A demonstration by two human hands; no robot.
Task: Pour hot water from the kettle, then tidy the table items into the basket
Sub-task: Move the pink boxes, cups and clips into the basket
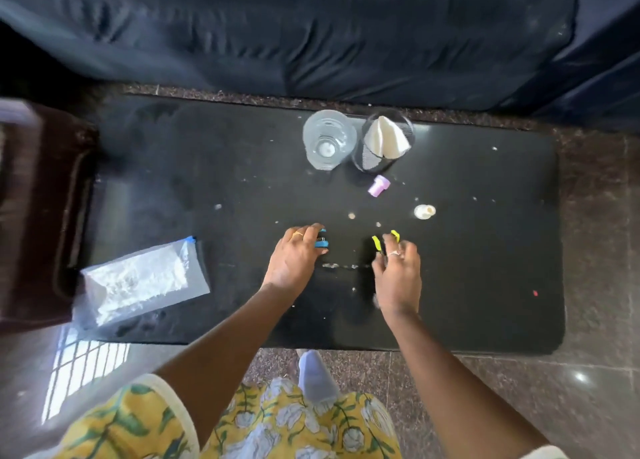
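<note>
Tidying step: both hands on small items at the table's near centre, basket beyond them.

Left hand (294, 254) curls its fingers over a small blue item (322, 243), whose axis is hidden by the grip. Right hand (398, 271) has its fingers curled about a yellow-handled tool (376, 243), handles running roughly 11 to 5. The black mesh basket (367, 161), holding a folded white paper (386, 136), stands at 12 o'clock from the right hand and 1 o'clock from the left, well apart from both. Judged: the right hand is slightly nearer, with a straight forward reach. A purple cap (378, 185) lies just in front of the basket. No kettle in view.
</note>
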